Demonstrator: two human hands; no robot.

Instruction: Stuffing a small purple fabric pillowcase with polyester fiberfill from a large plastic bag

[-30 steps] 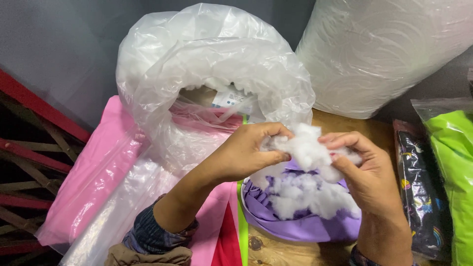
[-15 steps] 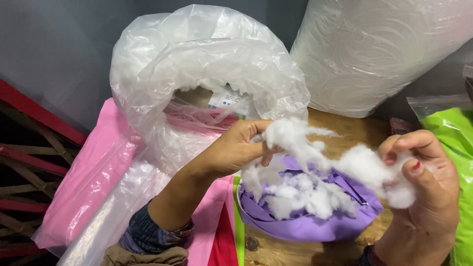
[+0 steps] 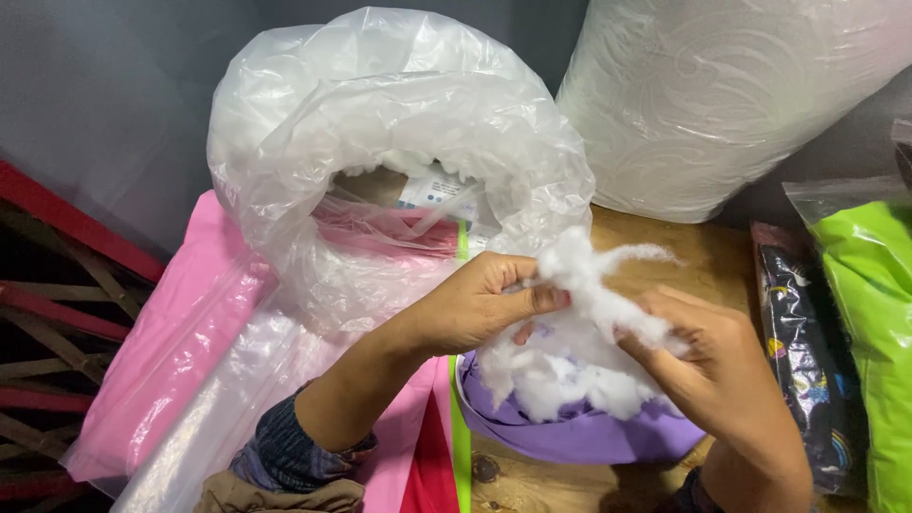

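Observation:
My left hand (image 3: 480,304) and my right hand (image 3: 717,366) both pinch a clump of white fluffy stuffing (image 3: 598,285) held between them. Right below, a purple fabric cover (image 3: 579,437) lies open on the wooden table, with more white stuffing (image 3: 560,385) inside it. A large clear plastic bag (image 3: 389,161) with its mouth rolled open stands just behind my left hand, white filling showing around its rim.
Pink fabric in clear plastic (image 3: 161,351) lies at the left. A big white wrapped roll (image 3: 731,95) stands at the back right. A dark patterned packet (image 3: 803,370) and a bright green packet (image 3: 874,323) lie at the right. Red metal bars (image 3: 57,275) at far left.
My right hand, which had pulled out to the right stretching the stuffing apart, has come back toward my left hand; the clump is gathered between both hands again.

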